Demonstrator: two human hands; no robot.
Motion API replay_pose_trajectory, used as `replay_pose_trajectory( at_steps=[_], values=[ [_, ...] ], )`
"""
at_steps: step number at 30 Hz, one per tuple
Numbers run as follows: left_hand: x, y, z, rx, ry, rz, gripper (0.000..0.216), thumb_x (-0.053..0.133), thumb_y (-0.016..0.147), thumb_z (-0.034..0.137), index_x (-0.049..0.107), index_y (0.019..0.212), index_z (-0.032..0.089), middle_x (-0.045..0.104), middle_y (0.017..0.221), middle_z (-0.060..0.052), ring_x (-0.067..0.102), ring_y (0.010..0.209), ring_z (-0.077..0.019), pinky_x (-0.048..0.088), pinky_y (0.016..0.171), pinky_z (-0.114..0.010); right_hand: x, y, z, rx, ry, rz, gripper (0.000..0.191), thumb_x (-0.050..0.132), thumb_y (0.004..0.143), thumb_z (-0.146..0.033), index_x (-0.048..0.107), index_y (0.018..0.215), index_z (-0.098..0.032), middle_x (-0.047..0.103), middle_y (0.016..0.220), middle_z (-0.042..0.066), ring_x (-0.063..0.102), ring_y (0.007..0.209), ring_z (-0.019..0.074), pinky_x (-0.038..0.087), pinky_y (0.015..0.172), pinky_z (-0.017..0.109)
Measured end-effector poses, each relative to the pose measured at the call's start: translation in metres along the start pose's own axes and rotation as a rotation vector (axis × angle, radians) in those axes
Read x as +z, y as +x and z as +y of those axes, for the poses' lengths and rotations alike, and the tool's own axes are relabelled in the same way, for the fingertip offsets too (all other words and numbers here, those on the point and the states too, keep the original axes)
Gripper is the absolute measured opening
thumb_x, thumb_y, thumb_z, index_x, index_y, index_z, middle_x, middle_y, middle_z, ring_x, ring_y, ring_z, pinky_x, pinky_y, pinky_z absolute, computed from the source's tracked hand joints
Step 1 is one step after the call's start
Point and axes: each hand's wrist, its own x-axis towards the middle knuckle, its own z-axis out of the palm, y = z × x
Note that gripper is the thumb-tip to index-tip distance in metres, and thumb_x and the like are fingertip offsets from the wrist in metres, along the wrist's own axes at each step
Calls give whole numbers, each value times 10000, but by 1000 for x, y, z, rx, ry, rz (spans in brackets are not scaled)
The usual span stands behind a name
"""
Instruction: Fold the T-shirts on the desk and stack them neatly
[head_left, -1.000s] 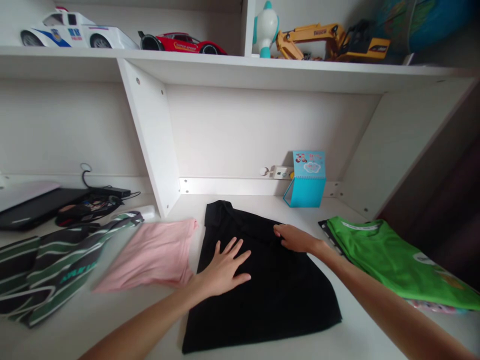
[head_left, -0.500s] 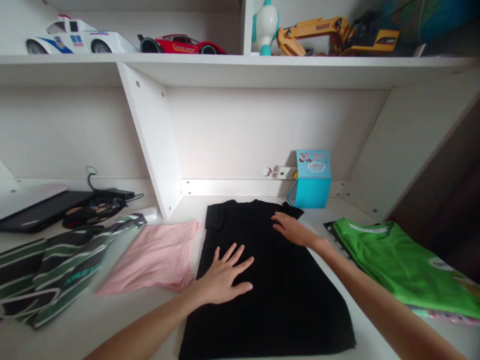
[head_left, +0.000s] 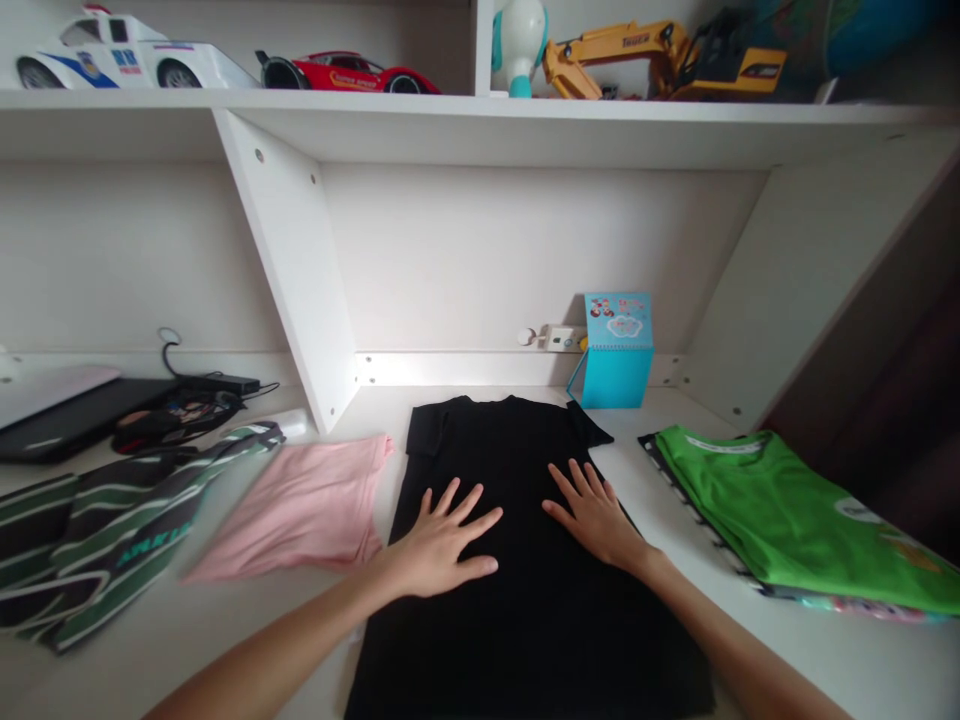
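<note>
A black T-shirt (head_left: 510,620) lies spread flat on the white desk, its collar towards the back wall and its short sleeves out to the sides. My left hand (head_left: 448,545) rests on the shirt's left half, fingers spread and palm down. On the right half, a little below the sleeve, my right hand (head_left: 596,515) lies flat with its fingers apart. Neither hand grips anything. The shirt's bottom edge runs towards the lower border of the view.
Left of the shirt lie a folded pink garment (head_left: 300,505) and a green striped garment (head_left: 135,530). A stack topped by a green shirt (head_left: 795,510) sits on the right. Behind stands a blue desk calendar (head_left: 616,375). Toys, including a yellow excavator (head_left: 622,55), line the shelf (head_left: 420,112) above.
My right hand has moved from near the right sleeve down towards me, its fingers now spread. The right sleeve lies further out. My left hand stays in about the same place on the shirt.
</note>
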Motion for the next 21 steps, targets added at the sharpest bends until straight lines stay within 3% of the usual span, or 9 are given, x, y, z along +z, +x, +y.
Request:
replay_pose_trajectory(
  at_steps=[9,13,15,21],
  values=[
    [-25,65,-67,-396,90,106,697,210,790,686,230,1378,312,157,1453,-111,47,1316,-368,86,964,-628,6,-1,1,-30,-43,68,659,232,841,-619,209,1395,-263,197,1445,89,84,1322,311,244,996,516],
    [-32,69,-108,-742,205,287,674,246,807,640,334,1350,251,240,1417,-175,75,1289,-441,77,915,-678,5,-2,0,-32,-62,71,638,257,852,-590,230,1391,-250,205,1441,96,94,1320,312,246,999,508],
    [-32,63,-121,-834,221,351,639,252,829,594,331,1353,237,239,1413,-188,100,1283,-445,95,900,-689,4,-1,0,-38,-71,75,633,267,854,-581,233,1390,-245,207,1440,99,92,1319,315,242,1000,510],
    [-19,37,-125,-630,187,337,646,223,816,638,219,1380,324,202,1442,-122,167,1286,-399,186,911,-644,0,-2,-3,-24,-75,54,633,272,853,-583,236,1389,-248,209,1439,102,96,1319,314,237,1005,503]
  ],
)
